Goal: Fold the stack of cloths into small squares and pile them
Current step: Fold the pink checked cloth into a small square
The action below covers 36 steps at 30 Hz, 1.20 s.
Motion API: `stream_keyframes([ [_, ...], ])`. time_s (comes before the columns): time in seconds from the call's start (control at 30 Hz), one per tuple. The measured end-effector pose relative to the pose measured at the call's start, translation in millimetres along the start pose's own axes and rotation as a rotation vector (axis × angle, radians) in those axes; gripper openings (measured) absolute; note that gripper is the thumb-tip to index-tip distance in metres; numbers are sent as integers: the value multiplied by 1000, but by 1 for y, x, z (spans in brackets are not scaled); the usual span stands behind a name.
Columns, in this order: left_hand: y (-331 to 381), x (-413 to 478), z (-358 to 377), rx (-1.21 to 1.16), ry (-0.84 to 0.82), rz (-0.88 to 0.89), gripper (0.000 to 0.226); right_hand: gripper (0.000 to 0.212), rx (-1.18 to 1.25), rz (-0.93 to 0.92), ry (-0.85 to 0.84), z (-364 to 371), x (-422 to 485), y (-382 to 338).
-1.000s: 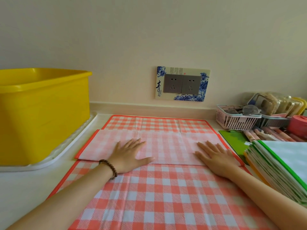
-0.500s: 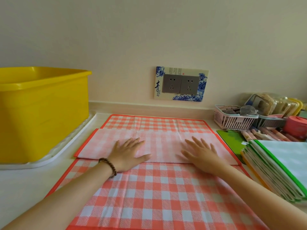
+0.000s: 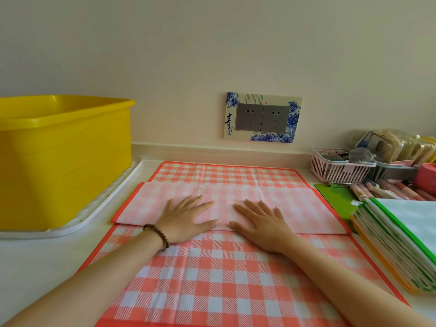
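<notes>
Fingers (image 3: pixel 195 201) of the left hand (image 3: pixel 186 220) lie straight and slightly spread, pressed flat on the pale folded band (image 3: pixel 306 208) of the cloth (image 3: pixel 212 279). Those of the right hand (image 3: pixel 262 226) lie the same way just beside them, thumbs near each other at the band's near edge. Neither hand grips anything. The cloth is spread on the counter (image 3: pixel 35 256), the band crossing its middle under both hands. The stack (image 3: pixel 401 244) sits just beside the cloth's right edge, apart from the fingers
</notes>
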State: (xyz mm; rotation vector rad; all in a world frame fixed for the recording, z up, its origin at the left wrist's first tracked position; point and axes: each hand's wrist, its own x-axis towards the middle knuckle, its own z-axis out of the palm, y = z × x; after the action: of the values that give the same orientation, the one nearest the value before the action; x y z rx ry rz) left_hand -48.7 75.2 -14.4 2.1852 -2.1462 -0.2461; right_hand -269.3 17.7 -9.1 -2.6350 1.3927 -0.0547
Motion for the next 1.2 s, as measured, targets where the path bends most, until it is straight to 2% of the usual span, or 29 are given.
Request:
stream_keyframes([
  [0.17,-24,-11,-4,-16,-13,-52,89,77,6,26,-20,-2,-2,12],
  [0.33,-65,-29,-10,-42,19,-146,110,88,6,25,-20,-2,-1,16],
  [0.53,-66,-28,-27,-81,-49,-174,118,87,6,28,-34,-3,-1,15],
  [0.63,-53,-4,-42,-124,-48,-236,99,86,25,29,-22,-3,-2,15],
  [0.77,-26,40,-49,-171,45,-29,77,88,70,34,5,-3,-3,14],
  [0.83,-12,63,-49,-177,37,50,71,90,91,41,13,-3,-4,14],
  [1.03,10,117,-42,-127,0,55,55,75,122,46,19,-3,-2,15],
  [1.1,12,126,-43,-120,-19,49,54,74,127,49,22,-4,-2,15],
  [1.2,16,131,-47,-124,-88,41,65,72,133,40,31,-4,-3,15],
])
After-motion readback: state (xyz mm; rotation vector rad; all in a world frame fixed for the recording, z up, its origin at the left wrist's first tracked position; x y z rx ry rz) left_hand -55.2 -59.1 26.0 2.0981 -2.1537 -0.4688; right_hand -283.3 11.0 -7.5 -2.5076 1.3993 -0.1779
